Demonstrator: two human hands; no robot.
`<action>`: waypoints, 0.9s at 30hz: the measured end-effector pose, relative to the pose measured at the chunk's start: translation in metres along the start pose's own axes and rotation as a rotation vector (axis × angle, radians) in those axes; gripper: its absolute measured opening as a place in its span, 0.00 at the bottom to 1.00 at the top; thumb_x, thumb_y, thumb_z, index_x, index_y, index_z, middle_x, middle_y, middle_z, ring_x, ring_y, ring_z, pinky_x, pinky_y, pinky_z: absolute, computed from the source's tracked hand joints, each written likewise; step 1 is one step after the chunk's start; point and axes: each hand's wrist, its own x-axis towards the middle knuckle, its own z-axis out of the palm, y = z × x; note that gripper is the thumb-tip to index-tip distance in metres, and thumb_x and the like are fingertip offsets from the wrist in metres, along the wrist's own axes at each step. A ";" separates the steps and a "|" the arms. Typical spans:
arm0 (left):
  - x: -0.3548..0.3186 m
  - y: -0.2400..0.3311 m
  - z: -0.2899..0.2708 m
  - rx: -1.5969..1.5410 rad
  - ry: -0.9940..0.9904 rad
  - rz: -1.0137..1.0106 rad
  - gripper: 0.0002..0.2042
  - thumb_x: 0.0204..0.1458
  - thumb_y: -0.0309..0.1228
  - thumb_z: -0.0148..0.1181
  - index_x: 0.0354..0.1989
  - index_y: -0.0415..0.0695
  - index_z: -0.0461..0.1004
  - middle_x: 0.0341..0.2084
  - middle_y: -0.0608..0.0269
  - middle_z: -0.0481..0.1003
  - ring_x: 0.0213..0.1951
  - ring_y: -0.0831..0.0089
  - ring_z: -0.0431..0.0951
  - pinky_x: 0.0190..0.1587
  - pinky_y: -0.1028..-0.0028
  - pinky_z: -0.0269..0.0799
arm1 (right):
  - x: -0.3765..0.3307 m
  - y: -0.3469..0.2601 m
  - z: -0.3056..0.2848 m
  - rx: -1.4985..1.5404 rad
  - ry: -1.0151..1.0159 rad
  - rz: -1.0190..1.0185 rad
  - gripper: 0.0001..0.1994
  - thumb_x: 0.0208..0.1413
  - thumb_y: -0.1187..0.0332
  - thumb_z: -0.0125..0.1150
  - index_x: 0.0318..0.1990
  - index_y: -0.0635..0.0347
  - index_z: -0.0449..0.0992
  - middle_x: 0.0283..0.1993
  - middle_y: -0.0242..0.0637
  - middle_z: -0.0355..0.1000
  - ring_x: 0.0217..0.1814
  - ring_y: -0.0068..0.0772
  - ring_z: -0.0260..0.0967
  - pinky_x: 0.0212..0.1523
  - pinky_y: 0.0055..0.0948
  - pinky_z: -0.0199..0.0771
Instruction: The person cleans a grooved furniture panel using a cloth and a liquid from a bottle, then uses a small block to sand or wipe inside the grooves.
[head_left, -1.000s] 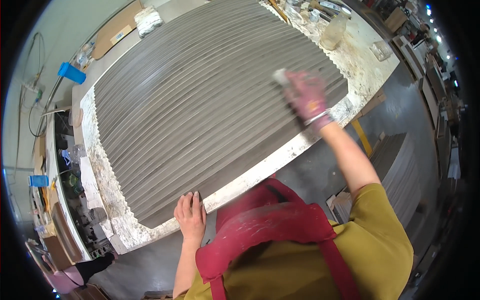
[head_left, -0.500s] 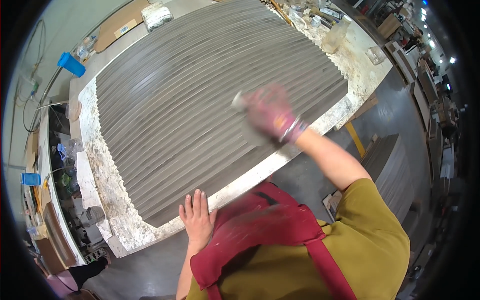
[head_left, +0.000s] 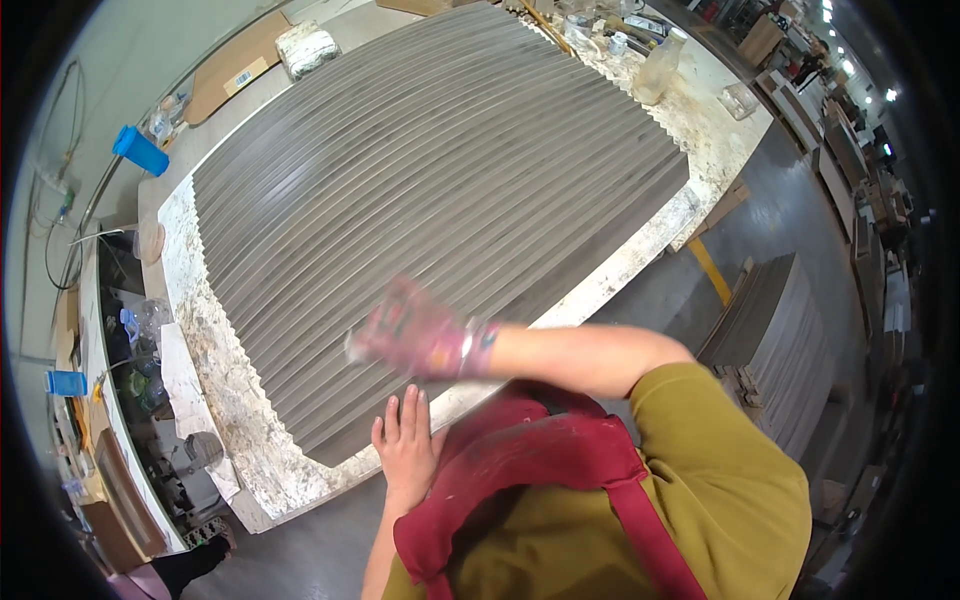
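Observation:
A large grey-brown ribbed panel (head_left: pixel 400 190) lies on a white, stained worktable (head_left: pixel 640 240), its ends zigzag-shaped. My right hand (head_left: pixel 420 335), in a reddish-purple glove with a metallic band at the wrist, is over the panel's near part, smeared by motion. At its fingertips shows a small whitish wad (head_left: pixel 354 346), too blurred to name exactly. Bare and flat, my left hand (head_left: pixel 406 440) rests at the panel's near edge with fingers stretched out. Both forearms come from the near side.
A blue cup (head_left: pixel 141 151), a white wrapped bundle (head_left: pixel 307 49) and cardboard (head_left: pixel 235 70) sit along the far left. Toward the far right stand a cloudy bottle (head_left: pixel 660 68) and small jars. Stacked panels (head_left: pixel 765 345) lie on the right; a person (head_left: pixel 811 62) is in the distance.
My right hand has swept left and nearer across the panel, from its right part to close by my left hand. The left hand stays at the near edge.

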 end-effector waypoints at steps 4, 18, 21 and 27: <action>0.001 0.004 0.004 0.069 0.056 0.000 0.34 0.41 0.50 0.65 0.59 0.52 0.66 0.62 0.73 0.61 0.64 0.67 0.56 0.63 0.58 0.46 | -0.040 0.146 -0.039 -0.074 0.171 0.636 0.16 0.51 0.63 0.56 0.48 0.50 0.72 0.39 0.40 0.75 0.41 0.39 0.74 0.46 0.47 0.69; 0.003 0.009 0.008 0.044 0.024 -0.002 0.33 0.42 0.48 0.64 0.58 0.50 0.67 0.62 0.71 0.61 0.62 0.63 0.57 0.62 0.56 0.45 | -0.054 0.243 -0.060 -0.454 0.427 0.636 0.09 0.51 0.63 0.55 0.36 0.52 0.77 0.29 0.39 0.76 0.26 0.45 0.72 0.26 0.39 0.72; -0.001 0.009 0.014 0.085 -0.031 -0.024 0.33 0.43 0.50 0.63 0.58 0.49 0.67 0.62 0.66 0.61 0.63 0.58 0.56 0.63 0.53 0.43 | 0.003 0.170 -0.063 -0.343 0.032 0.605 0.11 0.52 0.62 0.54 0.41 0.51 0.76 0.36 0.39 0.77 0.34 0.44 0.74 0.31 0.42 0.72; -0.010 0.005 0.011 0.156 -0.092 0.003 0.34 0.44 0.52 0.62 0.58 0.45 0.67 0.61 0.61 0.60 0.63 0.54 0.54 0.64 0.50 0.41 | -0.078 0.249 -0.075 -0.238 0.223 0.641 0.14 0.52 0.60 0.54 0.46 0.43 0.75 0.43 0.40 0.75 0.45 0.45 0.72 0.45 0.48 0.66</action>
